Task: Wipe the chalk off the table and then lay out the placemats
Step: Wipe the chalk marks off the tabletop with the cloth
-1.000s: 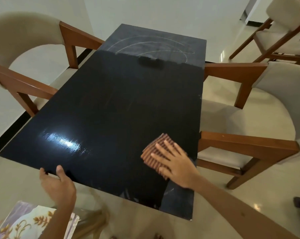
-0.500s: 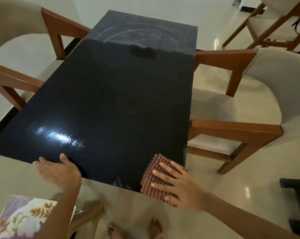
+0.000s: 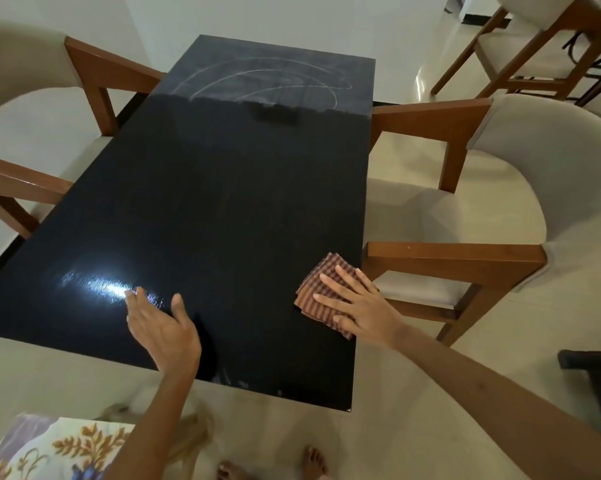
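A long, glossy black rectangular bench (image 3: 223,209) runs away from the person, with a bright glare of light on its near left part. The right hand (image 3: 359,304) lies flat with its fingers spread and straight on a folded cloth checked in brown and dark purple (image 3: 321,292), pressing it down on the bench close to the near right edge. The cloth shows beyond the fingertips and at the side of the palm; nothing is curled round it.

The left hand (image 3: 160,325) is over the near part of the bench, just right of the glare, fingers straight and together, thumb held apart, gripping nothing. Whether it touches the surface I cannot tell.

At the far end of the bench, curved white chalk lines (image 3: 268,81) cross a dusty grey band; a few faint chalky smears (image 3: 228,379) sit by the near edge. The stretch between is dark and shiny.

Wooden armchairs with beige upholstery stand on both sides: one at the left (image 3: 32,84), one at the right (image 3: 500,216), and another further back at the upper right (image 3: 541,39). At the lower left corner a mat with an orange floral print on a pale ground (image 3: 46,448) shows, off the bench. Bare toes (image 3: 313,462) rest on the pale tiled floor (image 3: 413,410).
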`<action>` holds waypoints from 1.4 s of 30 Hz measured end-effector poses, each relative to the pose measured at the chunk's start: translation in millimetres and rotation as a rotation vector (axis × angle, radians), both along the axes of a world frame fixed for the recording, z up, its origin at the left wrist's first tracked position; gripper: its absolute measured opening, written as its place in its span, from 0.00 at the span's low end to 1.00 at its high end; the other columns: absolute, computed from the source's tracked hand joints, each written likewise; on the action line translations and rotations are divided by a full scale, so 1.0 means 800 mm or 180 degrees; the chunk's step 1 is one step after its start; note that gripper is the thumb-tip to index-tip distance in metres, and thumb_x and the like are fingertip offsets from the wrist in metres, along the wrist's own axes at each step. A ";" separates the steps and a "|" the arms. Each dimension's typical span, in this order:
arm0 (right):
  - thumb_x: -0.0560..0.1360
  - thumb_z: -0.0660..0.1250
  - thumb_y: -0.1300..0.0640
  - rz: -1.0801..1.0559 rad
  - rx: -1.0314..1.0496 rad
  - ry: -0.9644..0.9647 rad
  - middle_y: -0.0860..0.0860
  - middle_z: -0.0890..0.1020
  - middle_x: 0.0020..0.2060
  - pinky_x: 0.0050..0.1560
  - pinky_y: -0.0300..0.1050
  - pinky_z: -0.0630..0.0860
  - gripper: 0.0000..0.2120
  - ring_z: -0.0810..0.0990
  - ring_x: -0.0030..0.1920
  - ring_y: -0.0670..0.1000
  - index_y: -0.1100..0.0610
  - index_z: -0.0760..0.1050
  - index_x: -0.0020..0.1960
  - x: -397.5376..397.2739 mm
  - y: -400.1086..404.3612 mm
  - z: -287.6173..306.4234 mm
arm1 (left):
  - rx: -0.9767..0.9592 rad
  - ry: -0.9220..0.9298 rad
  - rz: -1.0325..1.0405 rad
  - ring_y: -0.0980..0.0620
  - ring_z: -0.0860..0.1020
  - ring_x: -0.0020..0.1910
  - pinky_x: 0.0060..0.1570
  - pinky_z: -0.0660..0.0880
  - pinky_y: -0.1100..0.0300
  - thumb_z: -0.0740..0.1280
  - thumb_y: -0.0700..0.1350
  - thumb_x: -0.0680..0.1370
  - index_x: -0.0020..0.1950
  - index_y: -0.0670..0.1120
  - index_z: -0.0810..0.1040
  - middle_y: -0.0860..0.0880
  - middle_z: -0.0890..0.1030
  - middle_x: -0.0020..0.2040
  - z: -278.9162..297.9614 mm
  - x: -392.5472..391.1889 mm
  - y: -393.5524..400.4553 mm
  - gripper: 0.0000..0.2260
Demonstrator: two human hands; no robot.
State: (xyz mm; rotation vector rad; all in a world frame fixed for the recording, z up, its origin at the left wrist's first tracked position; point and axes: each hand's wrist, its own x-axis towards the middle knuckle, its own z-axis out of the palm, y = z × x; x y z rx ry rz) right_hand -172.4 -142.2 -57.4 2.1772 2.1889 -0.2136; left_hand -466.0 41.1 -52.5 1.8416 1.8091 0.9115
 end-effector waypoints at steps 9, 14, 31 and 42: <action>0.79 0.60 0.50 0.0253 0.0738 0.0931 0.47 0.56 0.78 0.76 0.59 0.39 0.26 0.48 0.78 0.56 0.42 0.60 0.76 -0.094 -0.105 -0.016 | -0.0149 -0.0277 -0.0955 0.48 0.53 0.77 0.75 0.51 0.50 0.56 0.52 0.82 0.77 0.41 0.54 0.44 0.54 0.78 0.021 0.068 -0.047 0.27; 0.76 0.66 0.56 0.0179 0.1279 0.1380 0.51 0.76 0.67 0.76 0.58 0.53 0.16 0.66 0.74 0.54 0.53 0.78 0.63 -0.099 -0.107 -0.024 | -0.0156 -0.0427 -0.1519 0.53 0.52 0.77 0.74 0.49 0.57 0.55 0.54 0.81 0.78 0.45 0.54 0.48 0.54 0.79 0.045 0.104 -0.077 0.28; 0.74 0.61 0.33 -0.4013 0.0480 0.5713 0.55 0.84 0.51 0.59 0.53 0.75 0.28 0.81 0.54 0.57 0.56 0.80 0.56 -0.013 -0.019 0.169 | -0.2212 -0.0781 -0.3370 0.55 0.71 0.62 0.57 0.69 0.59 0.71 0.54 0.73 0.77 0.52 0.57 0.51 0.67 0.71 0.149 0.216 -0.067 0.37; 0.73 0.71 0.63 -0.3670 0.0762 0.5437 0.58 0.79 0.57 0.57 0.53 0.77 0.19 0.78 0.58 0.57 0.58 0.73 0.62 0.060 -0.014 0.195 | -0.3249 -0.1173 -0.3111 0.51 0.75 0.56 0.56 0.74 0.53 0.71 0.44 0.74 0.73 0.46 0.65 0.51 0.75 0.57 0.186 0.289 -0.047 0.29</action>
